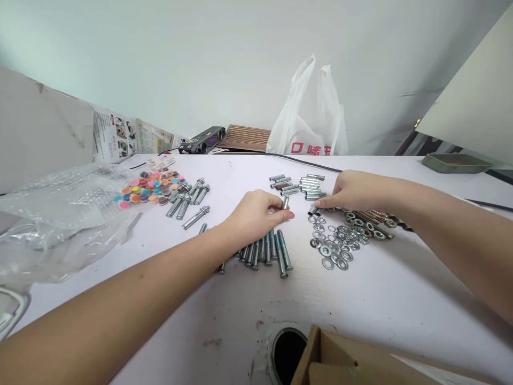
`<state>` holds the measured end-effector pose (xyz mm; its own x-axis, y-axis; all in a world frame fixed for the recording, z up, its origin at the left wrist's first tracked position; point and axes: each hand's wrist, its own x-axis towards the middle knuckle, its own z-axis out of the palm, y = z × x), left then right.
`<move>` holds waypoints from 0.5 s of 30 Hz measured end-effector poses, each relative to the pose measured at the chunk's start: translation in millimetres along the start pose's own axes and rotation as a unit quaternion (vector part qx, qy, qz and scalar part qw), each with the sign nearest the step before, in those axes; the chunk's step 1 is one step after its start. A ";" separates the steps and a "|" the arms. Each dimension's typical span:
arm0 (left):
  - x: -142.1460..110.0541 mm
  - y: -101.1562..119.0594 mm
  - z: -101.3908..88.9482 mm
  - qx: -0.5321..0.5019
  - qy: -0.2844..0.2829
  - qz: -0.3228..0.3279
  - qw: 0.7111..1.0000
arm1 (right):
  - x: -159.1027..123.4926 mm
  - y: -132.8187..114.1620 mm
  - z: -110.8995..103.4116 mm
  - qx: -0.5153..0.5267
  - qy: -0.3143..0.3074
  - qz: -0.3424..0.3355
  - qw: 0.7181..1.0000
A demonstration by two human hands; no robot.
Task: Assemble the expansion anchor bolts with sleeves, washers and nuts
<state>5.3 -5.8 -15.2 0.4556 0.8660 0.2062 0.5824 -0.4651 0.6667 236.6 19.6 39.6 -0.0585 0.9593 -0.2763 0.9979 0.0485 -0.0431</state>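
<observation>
The left hand (260, 214) is nearly closed — thumb and forefinger pinch a short metal sleeve (285, 202), its end poking up past the fingers. The right hand (355, 190) reaches in from the right, its fingertips down at a pair of sleeves (313, 210); whether it grips them or only touches them, I cannot tell.

A good pinch here should be light and near the middle of the tube, leaving both open ends free. The right fingers would do best to work from above, since the loose washers (336, 247) lie just on the near side and could easily be dragged along.

Farther off, past the fingertips, lie the sleeve rows (310, 184). On the near side of the left hand, a cluster of bolts (282, 256) lies on the tabletop (180, 315), partly hidden by the forearm; keeping the wrist raised should avoid knocking them. To the left are bolts with fitted nuts (196, 217), then colored discs (152, 187) and crumpled clear plastic (60, 214). A cardboard box (315, 345) sits at the near edge, and a white bag (306, 125) stands at the far side.
</observation>
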 end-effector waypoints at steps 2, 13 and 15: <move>-0.1 -1.8 0.4 0.000 -0.007 -0.002 1.000 | 0.2 2.0 -0.4 0.006 -0.005 0.000 1.000; -1.3 -2.5 1.5 0.013 -0.007 0.003 1.000 | -15.4 -9.3 1.9 0.019 -0.002 0.010 1.000; -1.6 -2.2 2.0 0.017 -0.007 0.008 1.000 | -18.0 -11.6 3.1 -0.002 0.016 0.003 1.000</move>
<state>4.7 -6.5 -18.4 0.4735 0.8562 0.2067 0.5976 -0.4847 0.6387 226.0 0.9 42.2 -0.0507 0.9678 -0.2466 0.9984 0.0428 -0.0374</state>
